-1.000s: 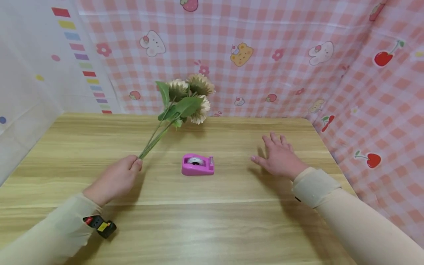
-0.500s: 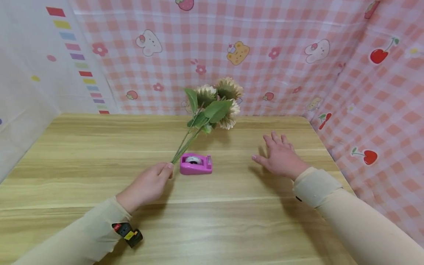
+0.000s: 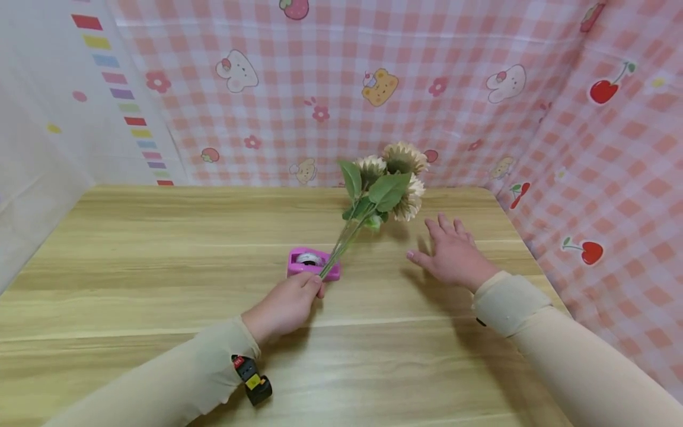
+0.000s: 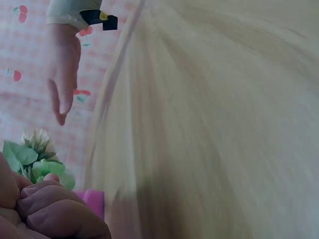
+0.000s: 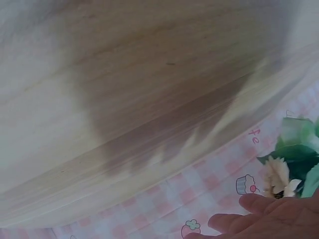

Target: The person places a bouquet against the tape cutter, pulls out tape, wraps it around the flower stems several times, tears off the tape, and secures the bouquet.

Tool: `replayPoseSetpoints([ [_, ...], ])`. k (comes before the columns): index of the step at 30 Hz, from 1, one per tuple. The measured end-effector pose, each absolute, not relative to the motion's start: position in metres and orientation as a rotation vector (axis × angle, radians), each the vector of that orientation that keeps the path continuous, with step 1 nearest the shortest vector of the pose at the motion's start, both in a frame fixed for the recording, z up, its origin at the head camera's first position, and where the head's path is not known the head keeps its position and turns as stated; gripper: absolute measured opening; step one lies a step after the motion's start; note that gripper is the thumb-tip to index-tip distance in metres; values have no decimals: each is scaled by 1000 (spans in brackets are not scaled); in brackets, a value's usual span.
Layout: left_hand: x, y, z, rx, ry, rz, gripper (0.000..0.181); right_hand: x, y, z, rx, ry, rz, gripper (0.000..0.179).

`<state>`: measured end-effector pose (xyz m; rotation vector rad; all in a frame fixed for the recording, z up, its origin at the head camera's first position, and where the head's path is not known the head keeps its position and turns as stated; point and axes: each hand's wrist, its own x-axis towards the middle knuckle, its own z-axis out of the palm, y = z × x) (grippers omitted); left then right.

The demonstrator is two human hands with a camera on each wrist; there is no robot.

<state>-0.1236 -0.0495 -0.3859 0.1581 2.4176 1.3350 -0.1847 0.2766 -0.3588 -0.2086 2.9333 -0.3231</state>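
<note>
Gripping flowers (image 3: 388, 191) by their stems (image 3: 334, 257), the left hand (image 3: 288, 305) holds them slanting across the pink tape dispenser (image 3: 297, 268); the right hand (image 3: 452, 256) hovers spread over the desk (image 3: 373, 356).

Pink-checked cloth (image 3: 320, 65) behind wooden tabletop (image 3: 160, 255)

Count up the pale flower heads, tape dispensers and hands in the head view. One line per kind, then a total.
Pale flower heads: 3
Tape dispenser: 1
Hands: 2
Total: 6
</note>
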Motion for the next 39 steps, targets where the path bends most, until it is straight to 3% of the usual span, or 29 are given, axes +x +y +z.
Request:
replayPoseSetpoints([
  [8, -127, -29, -396, 70, 2281, 1409, 35, -184, 275, -358, -200, 2933, -328, 93],
  [15, -130, -22, -403, -1, 2034, 1544, 44, -185, 272, -360, -198, 2933, -344, 92],
  [21, -136, -19, -403, -62, 1949, 1587, 38, -186, 265, -358, -248, 2961, -370, 90],
  [29, -141, -18, -403, -69, 1935, 1559, 33, -188, 236, -346, -388, 3034, -498, 66],
  [39, -142, -18, -402, -41, 1925, 1563, 34, -188, 176, -347, -764, 2944, -414, 41],
])
